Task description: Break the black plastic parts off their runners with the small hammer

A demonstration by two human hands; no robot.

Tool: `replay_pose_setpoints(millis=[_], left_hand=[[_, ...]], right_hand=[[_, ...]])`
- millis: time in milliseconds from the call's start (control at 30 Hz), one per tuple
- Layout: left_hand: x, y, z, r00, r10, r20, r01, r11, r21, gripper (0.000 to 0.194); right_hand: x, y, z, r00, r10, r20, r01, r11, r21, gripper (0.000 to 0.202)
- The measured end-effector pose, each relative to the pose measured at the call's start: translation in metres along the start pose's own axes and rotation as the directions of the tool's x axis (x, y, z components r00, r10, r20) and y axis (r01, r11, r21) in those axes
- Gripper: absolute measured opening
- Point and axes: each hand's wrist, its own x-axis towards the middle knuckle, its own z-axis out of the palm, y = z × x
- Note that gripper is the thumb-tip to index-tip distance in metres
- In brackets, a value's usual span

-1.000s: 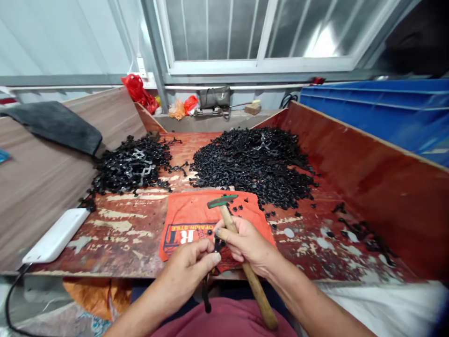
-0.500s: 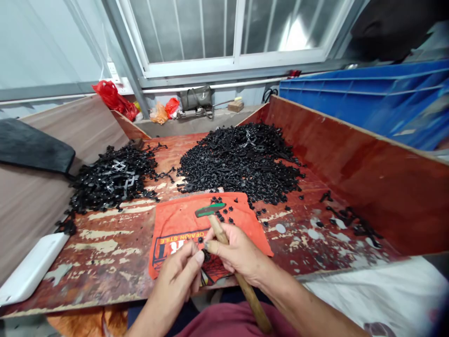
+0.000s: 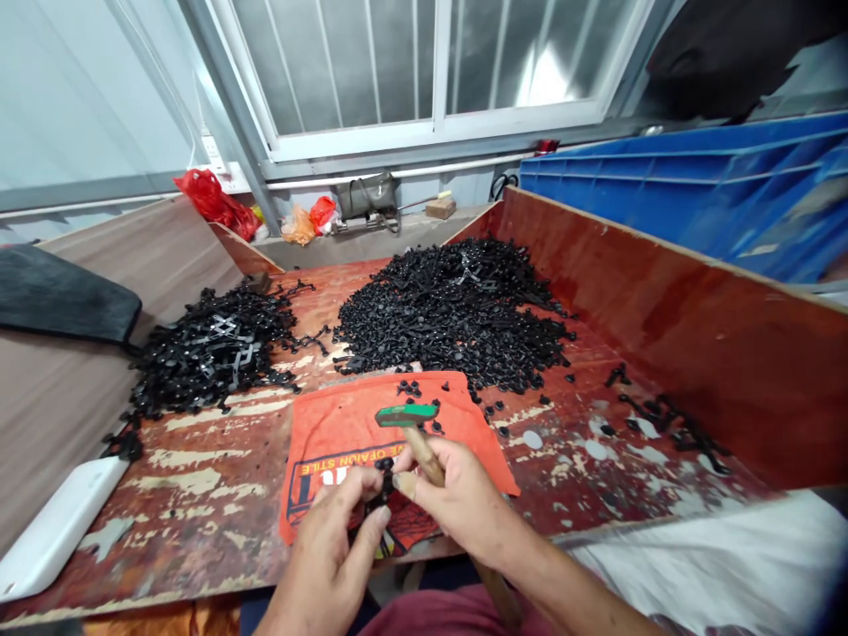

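Over an orange cloth (image 3: 464,406) at the table's front edge, my left hand (image 3: 341,534) is closed on a small black part (image 3: 380,486). My right hand (image 3: 450,495) grips the wooden handle of a hammer (image 3: 405,415) with a green-edged head, while its thumb and fingertip also touch the black part. Several small black pieces (image 3: 409,388) lie on the cloth beyond the hammer head. The lower end of the handle passes under my right wrist.
A large pile of black parts (image 3: 450,309) fills the table's back middle, and a smaller pile (image 3: 212,353) sits left. A white case (image 3: 59,530) lies front left. Wooden boards (image 3: 662,327) wall the sides; a blue crate (image 3: 676,194) stands behind the right one.
The hammer head has shifted slightly right and down, and shows more green. More of the black part now shows between my hands. The view has tilted slightly.
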Motion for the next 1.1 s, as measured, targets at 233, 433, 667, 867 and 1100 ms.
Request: replay_pose_setpoints(millis=[233, 433, 667, 867, 1100], left_hand=[[0.006, -0.010, 0.013, 0.909, -0.172, 0.380, 0.393, 0.658, -0.642, 0.024], [0.010, 0.003, 0.020, 0.877, -0.205, 0.434, 0.476, 0.480, -0.736, 0.033], [0.022, 0.004, -0.012, 0.898, -0.440, -0.015, 0.360, 0.755, -0.548, 0.047], [0.037, -0.031, -0.021, 0.923, -0.351, -0.158, 0.313, 0.923, -0.222, 0.047], [0.041, -0.025, -0.004, 0.961, -0.244, -0.127, 0.255, 0.964, 0.078, 0.043]], right_hand=[[-0.005, -0.005, -0.002, 0.996, -0.084, -0.017, 0.081, 0.988, -0.128, 0.018], [-0.009, -0.009, 0.002, 0.985, -0.169, 0.025, 0.171, 0.963, -0.208, 0.024], [-0.010, 0.001, -0.004, 0.994, -0.009, 0.106, 0.003, 0.998, 0.058, 0.029], [-0.029, 0.025, -0.038, 0.990, 0.135, 0.049, -0.135, 0.991, -0.005, 0.032], [-0.050, 0.029, -0.050, 0.992, 0.121, 0.045, -0.099, 0.936, -0.338, 0.022]])
